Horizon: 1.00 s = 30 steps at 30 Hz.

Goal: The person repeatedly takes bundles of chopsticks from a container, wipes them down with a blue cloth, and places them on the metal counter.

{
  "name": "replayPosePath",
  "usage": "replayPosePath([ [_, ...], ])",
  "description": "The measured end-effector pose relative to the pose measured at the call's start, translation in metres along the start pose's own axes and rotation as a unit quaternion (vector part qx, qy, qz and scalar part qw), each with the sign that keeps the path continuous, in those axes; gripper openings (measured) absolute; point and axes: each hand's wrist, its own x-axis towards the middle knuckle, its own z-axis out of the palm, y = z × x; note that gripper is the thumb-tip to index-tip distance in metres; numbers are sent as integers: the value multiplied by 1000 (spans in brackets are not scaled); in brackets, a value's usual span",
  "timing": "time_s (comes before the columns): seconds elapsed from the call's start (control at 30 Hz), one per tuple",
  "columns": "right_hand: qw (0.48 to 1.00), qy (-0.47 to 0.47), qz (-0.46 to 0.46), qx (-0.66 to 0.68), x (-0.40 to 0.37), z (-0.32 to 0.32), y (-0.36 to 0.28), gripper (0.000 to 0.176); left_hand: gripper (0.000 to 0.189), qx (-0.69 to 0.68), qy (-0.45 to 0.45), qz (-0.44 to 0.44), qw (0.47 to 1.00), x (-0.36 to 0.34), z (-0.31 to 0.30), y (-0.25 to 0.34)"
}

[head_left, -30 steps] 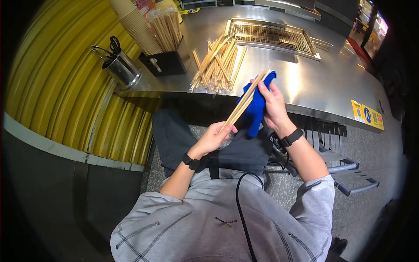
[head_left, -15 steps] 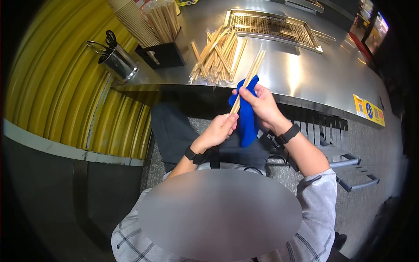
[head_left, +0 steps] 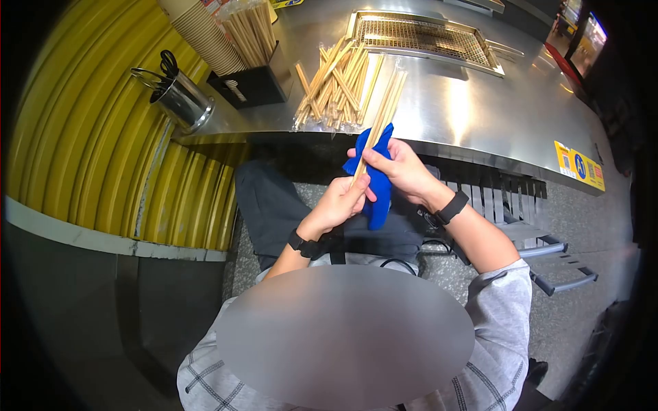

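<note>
My left hand (head_left: 343, 202) is closed round the lower ends of wooden chopsticks (head_left: 386, 109), which slant up and to the right toward the counter's edge. Farther up them, my right hand (head_left: 397, 170) pinches a blue cloth (head_left: 379, 205) against the sticks with its thumb on top. The cloth wraps partly around them, and its loose end hangs below my right hand. Clear film seems to show near the upper tips. Just beyond, a loose pile of chopsticks in clear sleeves (head_left: 336, 85) lies on the counter.
The steel counter (head_left: 439, 103) has a grill grate (head_left: 425, 38) set into it. At left stand a black holder (head_left: 257, 85) with chopsticks and stacked paper cups (head_left: 199, 34), and a metal canister (head_left: 185, 103) with black-handled utensils. A yellow label (head_left: 579, 166) marks the front edge.
Both hands have moved slightly left with the chopsticks and cloth. They are closer together now, my right hand lower along the sticks, and more of the sticks shows above the cloth.
</note>
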Motion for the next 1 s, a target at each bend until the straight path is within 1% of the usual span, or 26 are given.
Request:
replayPosePath([
  [0.07, 1000, -14, 8, -16, 3, -2, 7, 29, 48, 12, 5, -9, 1000, -1, -1, -3],
  [0.1, 1000, -1, 7, -1, 3, -2, 6, 27, 48, 19, 6, -14, 1000, -1, -1, -3],
  [0.2, 998, 42, -9, 46, 7, -8, -1, 26, 48, 38, 5, 2, 999, 0, 0, 0],
  [0.3, 990, 98, -67, 71, 10, -22, -15, 26, 48, 56, -12, -27, 998, -3, 1, 6],
  [0.37, 987, 136, -41, 72, 6, -32, -31, 28, 48, 56, -32, -24, 998, -3, 1, 0],
  [0.4, 982, 155, -42, 97, 8, -38, -32, 31, 49, 55, -41, -22, 997, -3, 0, -3],
  [0.5, 976, 162, -80, 121, 9, -43, -30, 34, 51, 11, -69, -47, 996, -3, -4, -7],
  [0.6, 977, 109, -68, 170, 7, -31, -30, 35, 55, -95, -113, -84, 985, -3, -12, -7],
  [0.63, 985, 61, -64, 148, 6, -29, -27, 36, 55, -124, -121, -80, 982, -4, -12, -7],
  [0.7, 993, 5, -19, 113, 2, -14, -23, 39, 56, -180, -139, -73, 971, -5, -11, -5],
  [0.73, 993, 14, -25, 115, 0, 0, -18, 43, 56, -217, -158, -83, 960, -3, -12, -7],
  [0.77, 995, 6, 10, 99, -1, 5, -13, 43, 55, -253, -176, -93, 947, -1, -14, -10],
  [0.8, 998, -22, 12, 49, 0, 1, -4, 44, 55, -288, -195, -103, 932, 0, -15, -11],
  [0.83, 999, -48, 14, -1, 2, -2, 4, 45, 54, -265, -184, -106, 941, -1, -15, -11],
  [0.9, 999, -11, -4, -38, 3, 1, 6, 43, 53, -220, -162, -112, 956, -4, -11, -6],
  [0.93, 998, 1, -18, -54, 5, -1, 11, 43, 47, -194, -120, -108, 968, -6, -4, -1],
  [0.97, 997, 12, -32, -70, 6, -1, 12, 43, 44, -144, -90, -81, 982, -5, 2, -5],
  [1.0, 996, 31, -20, -83, 4, -2, 8, 42, 41, -93, -61, -54, 992, -2, 7, -10],
])
